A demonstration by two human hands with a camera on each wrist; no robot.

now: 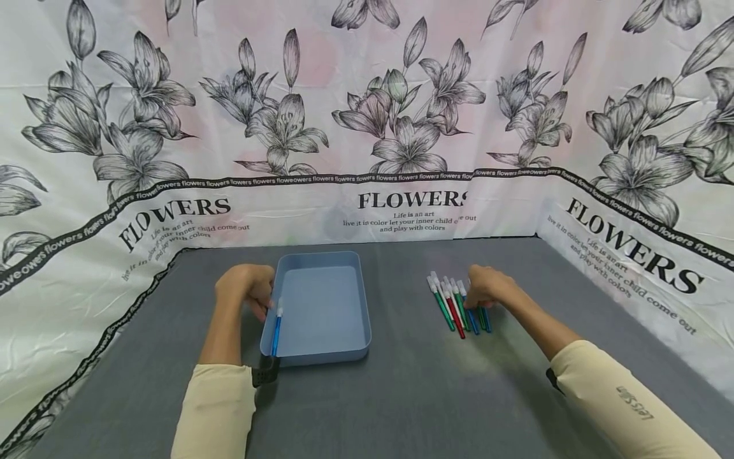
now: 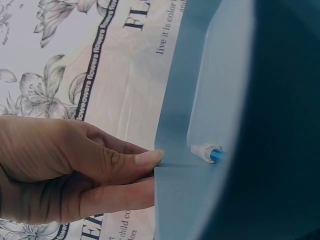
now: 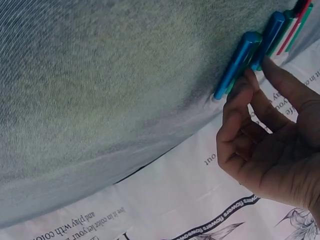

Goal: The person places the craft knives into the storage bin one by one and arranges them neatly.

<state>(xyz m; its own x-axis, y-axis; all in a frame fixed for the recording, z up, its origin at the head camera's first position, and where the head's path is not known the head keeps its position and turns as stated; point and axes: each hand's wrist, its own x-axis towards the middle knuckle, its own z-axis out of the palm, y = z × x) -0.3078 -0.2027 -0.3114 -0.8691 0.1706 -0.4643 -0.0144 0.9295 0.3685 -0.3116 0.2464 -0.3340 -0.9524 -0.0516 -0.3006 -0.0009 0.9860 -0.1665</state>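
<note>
Tray (image 1: 323, 299) beside left hand (image 1: 245, 287), wall pinched between thumb and finger | lone marker (image 1: 276, 335) inside, that wall separating it from those fingers | right hand (image 1: 486, 285) at markers (image 1: 456, 319) on table (image 1: 413, 395), fingers curled, grip unclear, neighbours crowding fingertips both sides | curtain (image 1: 410, 217) beyond fingers

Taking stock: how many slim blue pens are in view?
3: one blue pen in the rectangular blue tray, two blue pens among green and red pens at the right hand; others may be hidden.
</note>
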